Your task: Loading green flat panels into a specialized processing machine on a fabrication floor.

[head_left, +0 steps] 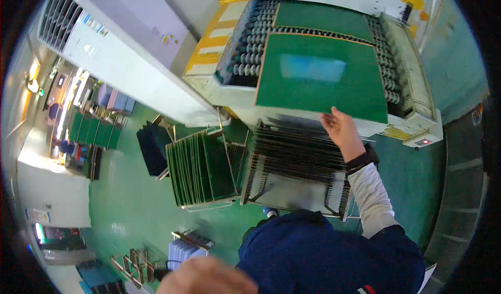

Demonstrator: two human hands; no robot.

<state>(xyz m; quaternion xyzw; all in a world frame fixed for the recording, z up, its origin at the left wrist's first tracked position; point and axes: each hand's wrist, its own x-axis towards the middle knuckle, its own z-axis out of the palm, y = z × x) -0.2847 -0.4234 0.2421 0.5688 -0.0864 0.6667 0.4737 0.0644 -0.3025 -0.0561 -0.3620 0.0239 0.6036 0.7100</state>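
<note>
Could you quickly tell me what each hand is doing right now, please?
Left hand: blurred at the lower edge; state cannot be told.
Right hand: gripping the near edge of the large flat green board.

Conveyor machine (pixel 412 111): at the far side, ahead of the person.
Large board (pixel 323 77): lies on the conveyor machine's rollers (pixel 250 54); a second board (pixel 323 16) lies behind it.
Right hand (pixel 340 128): at the large board's near edge, touching it.
Empty slotted rack (pixel 297 163): just before the machine, below the right hand.
Rack of upright boards (pixel 201 171): just left of the empty slotted rack.
Left hand (pixel 206 278): at the lower edge, well apart from the racks.
</note>
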